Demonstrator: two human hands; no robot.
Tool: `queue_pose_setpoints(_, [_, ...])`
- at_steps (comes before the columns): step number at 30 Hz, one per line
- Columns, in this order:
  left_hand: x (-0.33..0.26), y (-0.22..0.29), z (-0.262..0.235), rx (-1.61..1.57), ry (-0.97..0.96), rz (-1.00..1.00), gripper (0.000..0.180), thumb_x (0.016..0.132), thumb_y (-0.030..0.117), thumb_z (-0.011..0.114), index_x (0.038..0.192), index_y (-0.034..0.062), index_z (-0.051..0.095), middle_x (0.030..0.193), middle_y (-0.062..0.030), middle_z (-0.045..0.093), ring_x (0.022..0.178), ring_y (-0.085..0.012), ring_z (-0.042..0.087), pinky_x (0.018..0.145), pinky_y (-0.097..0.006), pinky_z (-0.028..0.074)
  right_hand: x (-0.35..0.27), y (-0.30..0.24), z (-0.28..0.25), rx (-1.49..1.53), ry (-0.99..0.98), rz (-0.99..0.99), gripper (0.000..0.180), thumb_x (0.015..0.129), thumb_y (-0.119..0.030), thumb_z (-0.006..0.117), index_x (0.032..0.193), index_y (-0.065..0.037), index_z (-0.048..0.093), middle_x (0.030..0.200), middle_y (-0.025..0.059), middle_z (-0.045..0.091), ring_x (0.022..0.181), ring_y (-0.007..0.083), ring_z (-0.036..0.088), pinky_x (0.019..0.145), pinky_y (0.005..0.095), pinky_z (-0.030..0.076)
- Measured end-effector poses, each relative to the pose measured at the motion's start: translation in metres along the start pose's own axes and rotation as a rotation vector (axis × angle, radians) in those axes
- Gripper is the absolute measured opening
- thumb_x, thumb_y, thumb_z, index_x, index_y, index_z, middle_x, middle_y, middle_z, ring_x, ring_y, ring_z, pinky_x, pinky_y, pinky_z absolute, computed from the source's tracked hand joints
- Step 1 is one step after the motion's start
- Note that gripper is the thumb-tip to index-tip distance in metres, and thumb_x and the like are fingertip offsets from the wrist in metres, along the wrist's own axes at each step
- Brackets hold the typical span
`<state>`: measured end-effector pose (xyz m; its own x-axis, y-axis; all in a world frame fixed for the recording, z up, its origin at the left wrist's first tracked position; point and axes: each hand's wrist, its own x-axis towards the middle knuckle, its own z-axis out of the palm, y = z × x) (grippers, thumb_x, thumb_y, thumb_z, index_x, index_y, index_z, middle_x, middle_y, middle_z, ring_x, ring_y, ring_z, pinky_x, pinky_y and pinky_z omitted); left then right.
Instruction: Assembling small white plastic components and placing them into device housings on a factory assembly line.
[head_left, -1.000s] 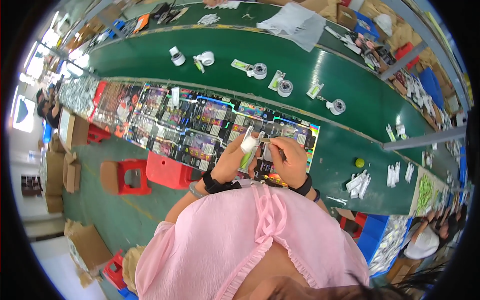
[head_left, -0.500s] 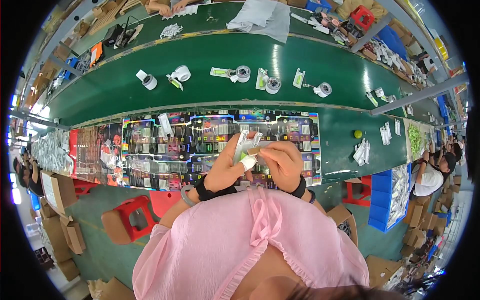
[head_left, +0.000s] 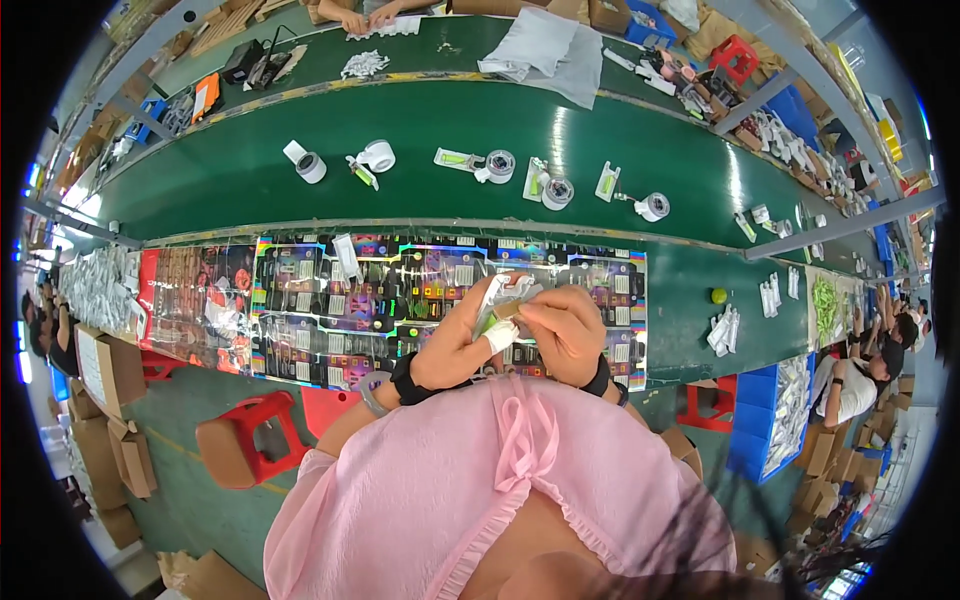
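Observation:
My left hand point(head_left: 452, 345) is closed round a white plastic casing point(head_left: 513, 285) above the printed sheets. White wrapping point(head_left: 501, 336) covers its thumb tip, and a bit of green shows beside that thumb. From the other side my right hand point(head_left: 568, 335) pinches a small tan flat piece point(head_left: 508, 309) against the casing. Fingers hide much of the casing, and I cannot tell whether the tan piece is attached to it. A white elongated part point(head_left: 346, 257) lies on the sheets beyond my left hand.
Across the green belt point(head_left: 420, 120) sit several round white units with casings and green cells. White parts point(head_left: 722, 330) and a yellow-green ball point(head_left: 718, 296) lie right. A blue bin point(head_left: 760, 400) stands right; a red stool point(head_left: 262, 437) is at left. Other people work around the edges.
The casing has tipped in my left hand, so its two prongs no longer stick up as clearly. Both hands stay close together. The whole view has shifted slightly.

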<state>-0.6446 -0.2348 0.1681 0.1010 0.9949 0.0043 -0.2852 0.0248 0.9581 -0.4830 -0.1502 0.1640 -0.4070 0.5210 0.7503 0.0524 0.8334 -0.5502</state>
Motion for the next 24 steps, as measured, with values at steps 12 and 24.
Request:
queue_pose_setpoints(12, [0.012,-0.007,0.011,0.04,0.072,-0.011,0.056,0.096,0.007,0.054,0.146,0.004,0.03,0.114,-0.0047,0.056,0.08,-0.0081,0.056,0.063,-0.023,0.05,-0.001,0.024,-0.008,0.078,-0.037,0.005,0.029,0.068,0.0,0.079,0.094,-0.01,0.072,0.085,0.004,0.065,0.07,0.0227,0.059,0.061,0.0331,0.045])
queue_pose_setpoints(24, [0.008,-0.02,0.008,0.053,0.123,0.102,0.053,0.094,0.014,0.057,0.143,0.0034,0.041,0.121,-0.0062,0.057,0.093,-0.0116,0.057,0.077,-0.025,0.048,0.0,0.015,-0.001,0.02,0.009,-0.003,0.022,0.071,0.0,0.078,0.091,-0.007,0.071,0.084,0.0045,0.066,0.069,0.0228,0.059,0.06,0.0331,0.045])
